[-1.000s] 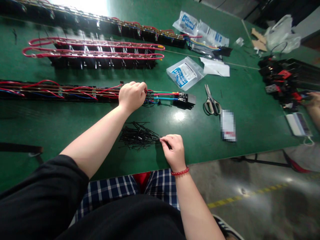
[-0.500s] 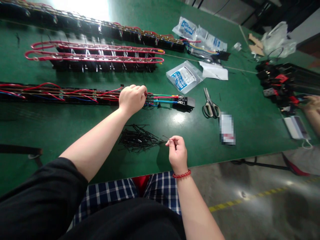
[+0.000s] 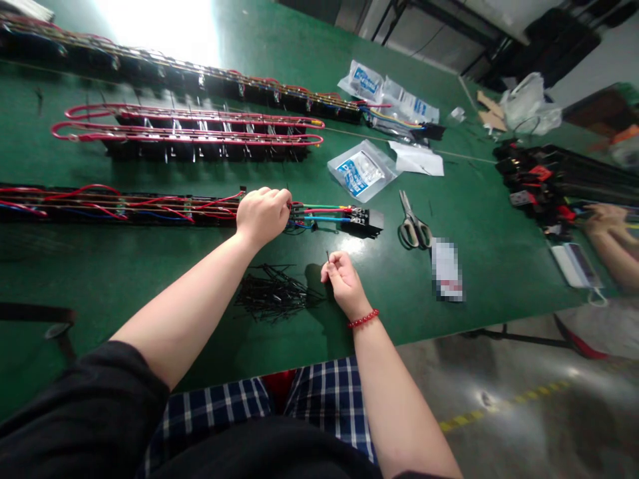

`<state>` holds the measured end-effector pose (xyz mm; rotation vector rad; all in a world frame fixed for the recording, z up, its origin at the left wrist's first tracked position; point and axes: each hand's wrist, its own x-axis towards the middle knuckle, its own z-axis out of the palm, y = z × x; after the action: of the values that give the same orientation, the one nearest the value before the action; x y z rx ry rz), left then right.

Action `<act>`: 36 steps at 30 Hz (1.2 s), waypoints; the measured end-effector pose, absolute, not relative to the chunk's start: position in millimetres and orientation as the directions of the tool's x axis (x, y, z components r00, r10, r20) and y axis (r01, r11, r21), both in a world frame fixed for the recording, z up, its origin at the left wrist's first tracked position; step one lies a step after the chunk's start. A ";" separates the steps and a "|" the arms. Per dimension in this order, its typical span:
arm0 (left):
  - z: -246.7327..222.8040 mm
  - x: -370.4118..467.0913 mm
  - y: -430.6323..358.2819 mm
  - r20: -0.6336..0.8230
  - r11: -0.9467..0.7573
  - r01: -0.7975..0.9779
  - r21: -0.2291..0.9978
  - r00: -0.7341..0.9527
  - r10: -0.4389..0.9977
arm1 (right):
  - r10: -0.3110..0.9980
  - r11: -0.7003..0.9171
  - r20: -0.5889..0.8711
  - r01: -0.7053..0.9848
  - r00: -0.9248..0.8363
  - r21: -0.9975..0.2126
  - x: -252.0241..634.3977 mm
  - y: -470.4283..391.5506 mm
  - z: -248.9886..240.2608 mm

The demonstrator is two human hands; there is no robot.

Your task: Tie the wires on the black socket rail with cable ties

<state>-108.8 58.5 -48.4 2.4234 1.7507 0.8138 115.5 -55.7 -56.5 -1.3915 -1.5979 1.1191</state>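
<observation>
My left hand (image 3: 263, 214) is closed around the wires near the right end of a long black wired strip (image 3: 124, 206). Red, green and blue wires run on from it to a black connector block (image 3: 363, 223). Lower and to the right, my right hand (image 3: 343, 279), with a red bead bracelet at the wrist, pinches a thin black cable tie (image 3: 328, 257) that points up from the fingertips. A loose pile of black cable ties (image 3: 274, 293) lies on the green table (image 3: 210, 346) between my forearms.
Scissors (image 3: 413, 225) lie right of the connector, beside a blurred-out packet (image 3: 447, 269). Plastic bags (image 3: 362, 171), a red-cable assembly (image 3: 200, 136) and another wired strip (image 3: 239, 83) lie farther back. At the right, another person's hands (image 3: 609, 229) are by black and red parts (image 3: 539, 176).
My right hand has moved up and away from the pile of ties, with a tie in its fingers. My left hand keeps its hold on the strip. The view has shifted slightly.
</observation>
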 end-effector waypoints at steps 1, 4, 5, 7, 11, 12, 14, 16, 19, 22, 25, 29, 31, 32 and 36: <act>-48.4 -108.7 58.6 0.390 -0.364 0.873 0.325 0.227 0.893 | 0.989 0.025 -0.024 0.318 -0.149 -0.948 113.2 -45.4 -57.3; -48.8 -108.1 59.2 0.401 -0.376 0.874 0.309 0.239 0.884 | 0.990 -0.038 -0.066 0.211 -0.124 -0.977 104.3 -12.5 -60.1; -48.9 -107.7 59.4 0.404 -0.378 0.874 0.305 0.241 0.882 | 0.991 -0.043 -0.066 0.187 -0.118 -0.981 100.7 -1.5 -61.0; -48.9 -107.0 59.6 0.409 -0.378 0.876 0.300 0.240 0.881 | 0.990 -0.034 -0.054 0.151 -0.131 -0.988 93.2 19.4 -62.3; -49.5 -106.1 60.5 0.408 -0.364 0.885 0.292 0.229 0.884 | 0.986 -0.023 -0.033 0.061 -0.163 -0.998 81.5 50.1 -61.6; -50.0 -106.2 60.8 0.405 -0.361 0.885 0.294 0.227 0.886 | 0.986 -0.023 -0.030 0.046 -0.165 -0.999 79.7 55.4 -61.1; -51.0 -106.6 61.2 0.405 -0.361 0.881 0.306 0.222 0.887 | 0.988 -0.022 -0.027 0.031 -0.155 -0.999 77.1 64.4 -60.5; -51.4 -107.1 61.2 0.425 -0.360 0.875 0.324 0.205 0.881 | 0.992 -0.016 -0.020 0.033 -0.128 -0.999 74.4 73.0 -60.5; -50.2 -107.3 60.6 0.474 -0.327 0.872 0.364 0.129 0.871 | 0.995 0.010 0.004 0.065 -0.096 -0.998 69.1 88.0 -60.7; -47.9 -106.7 60.3 0.492 -0.294 0.860 0.417 0.058 0.869 | 0.993 0.020 0.012 0.072 -0.117 -0.997 64.6 102.3 -59.7; -47.4 -105.3 60.9 0.515 -0.362 0.800 0.478 0.078 0.853 | 0.985 0.013 0.003 0.057 -0.171 -0.998 63.4 108.8 -57.9; -50.0 -102.2 61.6 0.537 -0.382 0.689 0.616 -0.013 0.843 | 0.961 -0.002 -0.014 0.043 -0.275 -0.999 63.9 104.2 -54.5; -50.9 -100.9 61.5 0.510 -0.335 0.662 0.670 -0.083 0.856 | 0.940 -0.026 -0.034 0.028 -0.339 -0.999 62.7 100.3 -51.4; -51.0 -100.5 61.4 0.498 -0.323 0.655 0.683 -0.095 0.862 | 0.923 -0.043 -0.049 0.025 -0.381 -0.999 61.6 98.7 -49.7; -50.9 -100.8 61.3 0.496 -0.342 0.637 0.690 -0.072 0.865 | 0.866 -0.066 -0.073 0.033 -0.494 -0.997 57.0 96.0 -45.0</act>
<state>-100.8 61.3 -50.9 1.9575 1.6370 1.3755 57.0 96.0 -45.0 -0.9842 -1.5585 1.6325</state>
